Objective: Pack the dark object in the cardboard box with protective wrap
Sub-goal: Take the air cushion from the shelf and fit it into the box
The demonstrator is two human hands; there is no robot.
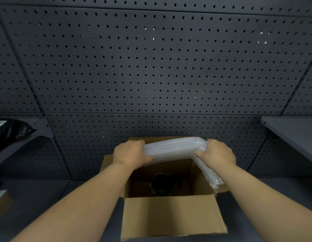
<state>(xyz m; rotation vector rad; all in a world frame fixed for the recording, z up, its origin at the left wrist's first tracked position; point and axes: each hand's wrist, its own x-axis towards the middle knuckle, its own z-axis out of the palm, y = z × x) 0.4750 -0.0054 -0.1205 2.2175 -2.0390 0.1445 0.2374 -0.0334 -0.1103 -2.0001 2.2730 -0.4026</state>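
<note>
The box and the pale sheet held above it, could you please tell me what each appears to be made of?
The box looks like plain brown cardboard, matte, with folded flaps and raw cut edges. The pale sheet, gripped by the left hand and the right hand, seems to be translucent soft plastic, probably air-cushion wrap: glossy, ribbed in parallel tubes and bending limply at one end.

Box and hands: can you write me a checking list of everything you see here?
Surface: dark grey table.
Job's things: open box with dark object at its bottom; clear wrap held over the opening, one end drooping down the right side.
Clutter: black bag on left shelf; another box corner far left.
Grippers: left hand and right hand grip the wrap's ends.
Cables: nothing seen.
Surroundings: pegboard; right shelf.
</note>
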